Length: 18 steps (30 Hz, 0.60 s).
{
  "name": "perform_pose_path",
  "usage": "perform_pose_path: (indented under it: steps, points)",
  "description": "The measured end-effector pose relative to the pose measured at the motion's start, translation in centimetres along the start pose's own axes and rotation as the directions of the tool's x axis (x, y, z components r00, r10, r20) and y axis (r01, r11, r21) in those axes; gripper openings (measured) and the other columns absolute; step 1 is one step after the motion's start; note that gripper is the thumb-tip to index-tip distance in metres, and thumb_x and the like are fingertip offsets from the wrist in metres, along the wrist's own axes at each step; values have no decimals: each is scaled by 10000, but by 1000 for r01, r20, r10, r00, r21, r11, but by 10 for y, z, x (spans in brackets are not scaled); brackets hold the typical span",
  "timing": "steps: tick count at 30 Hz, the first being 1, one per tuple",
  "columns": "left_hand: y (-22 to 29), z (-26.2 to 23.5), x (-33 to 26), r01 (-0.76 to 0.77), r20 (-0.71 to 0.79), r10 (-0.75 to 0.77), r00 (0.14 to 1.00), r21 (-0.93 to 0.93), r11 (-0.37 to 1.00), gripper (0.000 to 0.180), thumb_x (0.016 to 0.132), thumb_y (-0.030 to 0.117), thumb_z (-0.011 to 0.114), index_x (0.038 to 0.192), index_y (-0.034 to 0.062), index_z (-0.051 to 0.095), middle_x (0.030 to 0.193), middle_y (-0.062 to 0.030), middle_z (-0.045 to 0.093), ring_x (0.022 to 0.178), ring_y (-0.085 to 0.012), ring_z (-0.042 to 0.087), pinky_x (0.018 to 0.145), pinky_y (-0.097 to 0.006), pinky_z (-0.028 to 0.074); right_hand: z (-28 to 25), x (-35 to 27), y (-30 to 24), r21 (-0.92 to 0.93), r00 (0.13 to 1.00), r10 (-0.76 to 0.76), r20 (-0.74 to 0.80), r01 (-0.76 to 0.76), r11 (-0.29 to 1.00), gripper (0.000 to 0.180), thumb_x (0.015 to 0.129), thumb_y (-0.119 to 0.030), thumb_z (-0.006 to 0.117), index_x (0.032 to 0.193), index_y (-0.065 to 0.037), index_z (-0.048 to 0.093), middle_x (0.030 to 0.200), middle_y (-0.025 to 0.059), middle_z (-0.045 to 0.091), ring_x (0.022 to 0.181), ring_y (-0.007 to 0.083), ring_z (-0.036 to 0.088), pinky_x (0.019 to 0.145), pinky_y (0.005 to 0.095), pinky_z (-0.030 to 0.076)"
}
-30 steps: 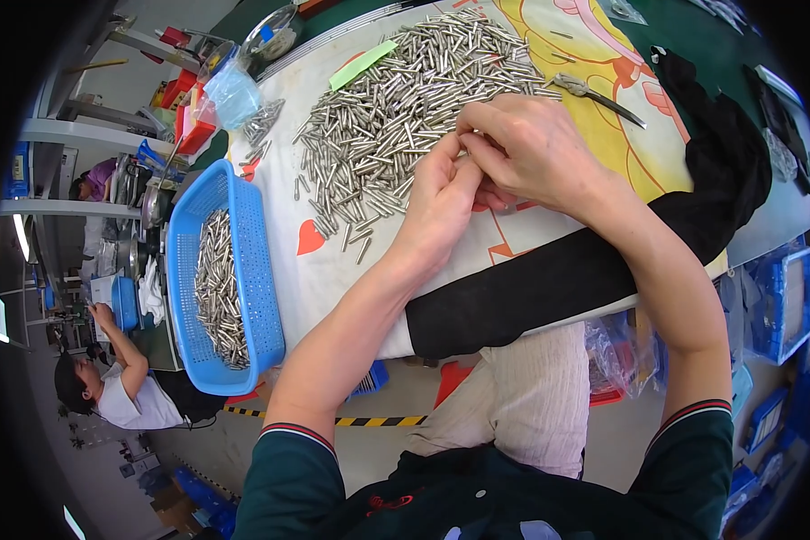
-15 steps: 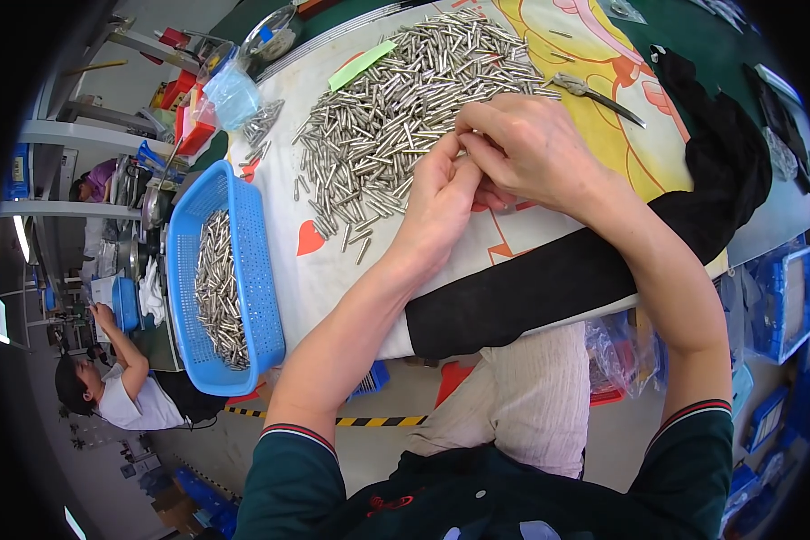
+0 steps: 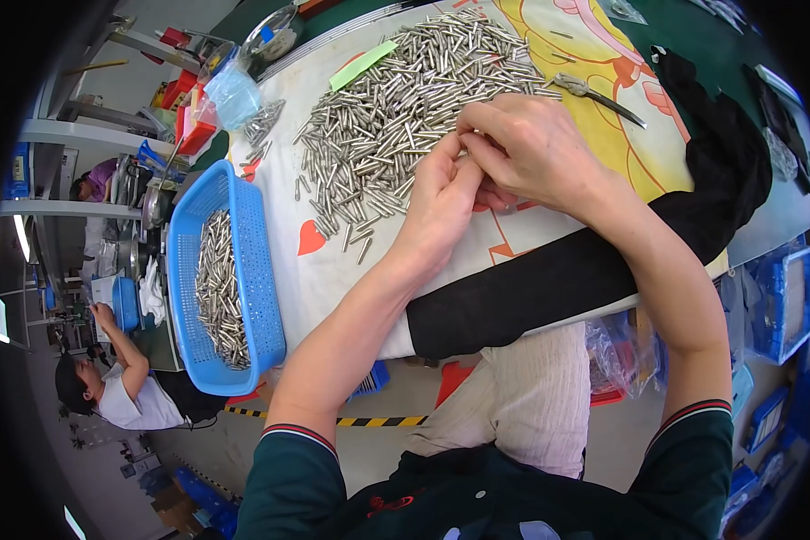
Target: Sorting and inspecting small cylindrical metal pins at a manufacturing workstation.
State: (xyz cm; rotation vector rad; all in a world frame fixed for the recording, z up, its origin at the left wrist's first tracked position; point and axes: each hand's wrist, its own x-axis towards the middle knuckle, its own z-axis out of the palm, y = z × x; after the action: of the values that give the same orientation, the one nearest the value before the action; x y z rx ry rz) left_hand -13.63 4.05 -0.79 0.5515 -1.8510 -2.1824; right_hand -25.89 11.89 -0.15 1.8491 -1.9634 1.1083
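My left hand (image 3: 443,193) and my right hand (image 3: 533,148) meet at the near right side of a wide pile of small silver metal pins (image 3: 405,99). The fingers of both are closed and pressed together. Whatever they pinch is hidden behind the fingers and too small to make out. Several loose pins lie at the pile's near edge, left of my left hand. Across the pile's far left part rests a light green paper strip (image 3: 362,67). Beyond my right hand lies a pair of pliers (image 3: 594,95) with dark handles.
A blue plastic basket (image 3: 270,306) partly filled with similar pins stands at the left table edge. Black fabric (image 3: 531,301) runs along the near edge under my right forearm. A clear bag of parts (image 3: 261,126) lies at the far left. Another person (image 3: 135,387) works farther left.
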Motion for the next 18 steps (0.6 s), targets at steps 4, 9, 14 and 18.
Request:
perform_pose_path:
  steps: [4, 9, 14, 18]
  points:
    - [0, 0, 0, -6, 0, 6, 1000, -6, 1000, 194, 975, 173, 422, 1074, 29, 506, 848, -46, 632, 708, -94, 597, 664, -225, 482, 1, 0, 0, 3, 1000, -5, -9, 5, 1000, 116, 765, -143, 547, 719, -38, 566, 665, 116, 619, 659, 315, 615, 560, 432, 481]
    - [-1, 2, -1, -14, -9, 14, 1000, -7, 1000, 194, 977, 181, 418, 1063, 31, 505, 839, -43, 630, 702, -93, 593, 660, -224, 477, 0, 0, 0, 3, 1000, -5, -19, 6, 1000, 106, 758, -137, 545, 712, -44, 563, 655, 110, 613, 646, 313, 612, 554, 432, 480]
    - [-1, 3, -1, -30, -15, 30, 999, 8, 1000, 193, 977, 180, 420, 1066, 27, 497, 824, -48, 629, 692, -96, 592, 655, -225, 473, 0, 0, 0, 9, 1000, -13, -27, 14, 1000, 98, 751, -130, 545, 704, -45, 554, 649, 106, 610, 633, 312, 609, 538, 431, 476]
    - [-2, 3, -2, -51, -18, 52, 998, 24, 998, 191, 977, 177, 420, 1067, 24, 489, 810, -54, 628, 682, -99, 591, 651, -225, 469, 0, 1, -1, 12, 999, -17, -32, 17, 1000, 94, 747, -125, 544, 698, -44, 550, 645, 106, 608, 625, 314, 607, 531, 432, 474]
